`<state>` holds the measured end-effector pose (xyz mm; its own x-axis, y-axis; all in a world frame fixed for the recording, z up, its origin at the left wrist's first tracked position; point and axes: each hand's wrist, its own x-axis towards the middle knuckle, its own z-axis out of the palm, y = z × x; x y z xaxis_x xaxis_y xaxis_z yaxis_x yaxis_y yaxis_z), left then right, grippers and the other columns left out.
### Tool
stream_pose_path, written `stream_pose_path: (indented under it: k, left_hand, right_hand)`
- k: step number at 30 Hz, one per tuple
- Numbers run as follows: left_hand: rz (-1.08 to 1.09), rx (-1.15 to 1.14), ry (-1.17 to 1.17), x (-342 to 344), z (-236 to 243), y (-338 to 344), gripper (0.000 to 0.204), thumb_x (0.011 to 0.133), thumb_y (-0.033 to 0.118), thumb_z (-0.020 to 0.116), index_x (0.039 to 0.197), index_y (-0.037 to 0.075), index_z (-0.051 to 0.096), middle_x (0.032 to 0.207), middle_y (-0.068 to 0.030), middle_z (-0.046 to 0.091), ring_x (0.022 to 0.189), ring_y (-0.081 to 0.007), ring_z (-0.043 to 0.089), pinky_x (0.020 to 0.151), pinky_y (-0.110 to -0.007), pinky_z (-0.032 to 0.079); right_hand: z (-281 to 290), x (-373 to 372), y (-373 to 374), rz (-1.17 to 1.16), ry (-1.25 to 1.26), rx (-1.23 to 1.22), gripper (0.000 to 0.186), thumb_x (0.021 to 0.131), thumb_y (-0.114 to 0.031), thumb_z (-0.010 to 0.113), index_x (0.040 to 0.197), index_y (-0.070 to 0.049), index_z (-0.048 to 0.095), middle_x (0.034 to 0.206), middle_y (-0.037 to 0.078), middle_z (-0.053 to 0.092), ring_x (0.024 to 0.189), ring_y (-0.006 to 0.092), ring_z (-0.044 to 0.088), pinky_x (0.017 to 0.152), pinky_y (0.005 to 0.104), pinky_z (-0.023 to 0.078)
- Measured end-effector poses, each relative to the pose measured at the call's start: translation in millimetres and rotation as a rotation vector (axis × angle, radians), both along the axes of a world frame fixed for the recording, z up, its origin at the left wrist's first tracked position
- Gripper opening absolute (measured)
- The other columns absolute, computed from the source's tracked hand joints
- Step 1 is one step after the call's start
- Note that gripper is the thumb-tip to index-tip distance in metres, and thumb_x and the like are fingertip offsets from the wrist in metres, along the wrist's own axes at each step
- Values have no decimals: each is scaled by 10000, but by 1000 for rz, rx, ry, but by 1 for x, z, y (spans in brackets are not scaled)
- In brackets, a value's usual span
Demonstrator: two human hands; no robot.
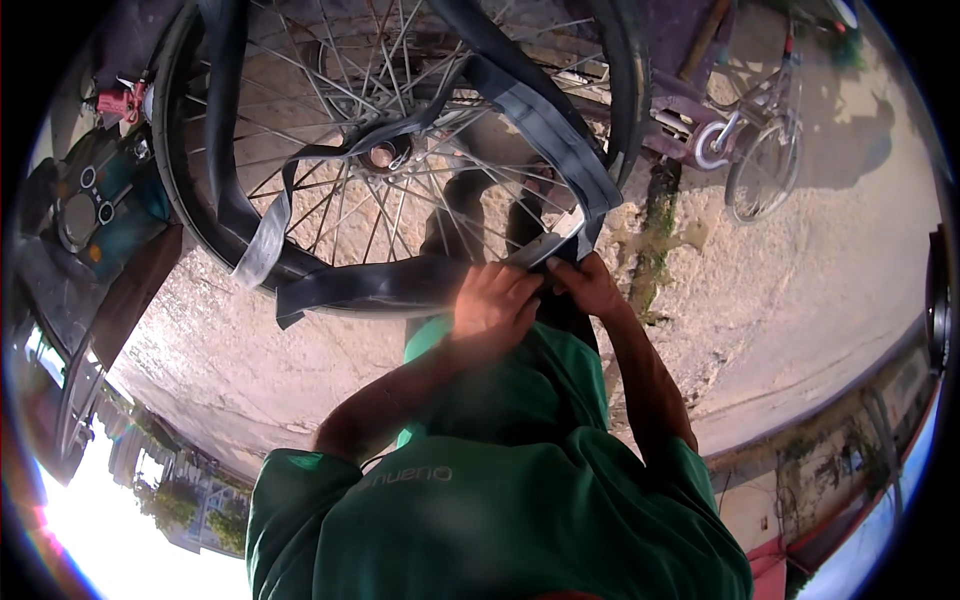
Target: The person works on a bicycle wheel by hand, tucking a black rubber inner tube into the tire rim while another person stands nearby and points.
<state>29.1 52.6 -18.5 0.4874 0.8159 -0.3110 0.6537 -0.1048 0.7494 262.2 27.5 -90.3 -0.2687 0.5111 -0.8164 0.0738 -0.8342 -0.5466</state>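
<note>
A spoked bicycle wheel [395, 175] with a black tyre [180, 170] fills the upper middle of the head view. A flat black rubber inner tube [365, 285] is draped in loops round it and across its spokes. At the wheel's lower right edge, my left hand [495, 305] has its fingers curled over the tube and rim. Just right of it, my right hand [590, 285] pinches the rubber beside a bare silvery stretch of rim [540, 245]. My fingertips are partly hidden under the tube.
A parked motorcycle [100, 205] stands at the left. A bicycle [760, 170] is at the upper right, beside a purple frame part [680, 140]. Cracked concrete ground [750, 300] lies around me, with a weathered wall [820, 480] at the lower right.
</note>
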Motion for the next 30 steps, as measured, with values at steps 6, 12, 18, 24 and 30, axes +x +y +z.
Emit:
stream_pose_path:
  k: [6,12,18,24,30]
  left_hand:
    - [7,16,18,0,5,-1,368,880,198,820,1233,115,763,1161,-76,723,1084,-323,674,947,-494,517]
    - [116,11,-51,13,20,30,271,907,135,784,1170,70,770,1152,-114,730,1050,-360,685,909,-501,567]
    - [-123,301,205,23,15,54,132,891,189,741,922,60,730,993,-122,711,945,-346,711,800,-485,579]
    - [-9,-198,399,40,11,51,322,982,251,653,1217,67,772,1218,-219,739,1043,-426,776,861,-554,612]
    - [48,-216,518,45,17,50,283,969,247,674,1149,80,815,1214,-216,767,1118,-405,779,924,-523,623]
  right_hand:
    - [11,-14,1,-173,99,26,230,1091,-244,676,1151,-28,727,830,-3,677,726,75,622,648,269,511]
    - [11,-14,5,-267,-26,-89,213,1051,-227,689,1115,-24,702,837,9,671,669,90,614,577,285,499]
    - [-9,-11,-11,-372,11,3,172,1034,-183,673,1074,-16,674,848,26,674,628,105,607,552,300,510]
    - [-50,-28,-21,-461,148,105,182,1028,-183,627,915,-48,677,684,48,639,498,160,584,483,337,460]
    - [-51,-31,-20,-480,122,74,142,1000,-197,677,1008,-56,691,740,50,667,493,173,589,484,344,448]
